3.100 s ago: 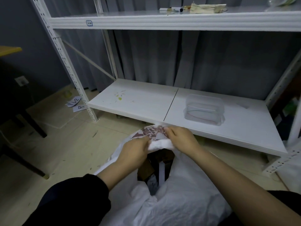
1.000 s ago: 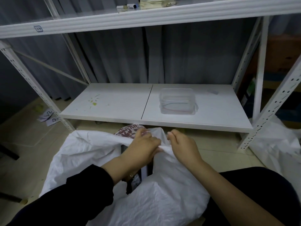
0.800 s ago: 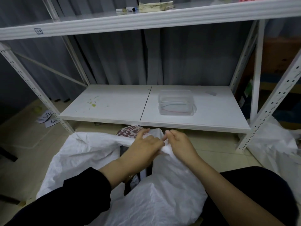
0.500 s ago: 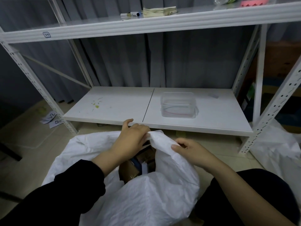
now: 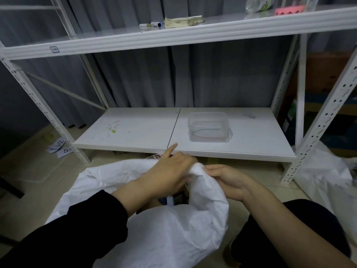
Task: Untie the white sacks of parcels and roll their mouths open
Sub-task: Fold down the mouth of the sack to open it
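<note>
white sack (image 5: 173, 229): crumpled, mouth part-open | left hand (image 5: 172, 171) fingers clamped on rim | right hand (image 5: 228, 180) fingers pinching rim

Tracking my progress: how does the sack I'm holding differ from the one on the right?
The held sack is gripped at its rim by the left hand and right hand; the right sack lies untouched. The held sack's mouth shows parcels; the right sack's mouth is hidden. Both are white.
</note>
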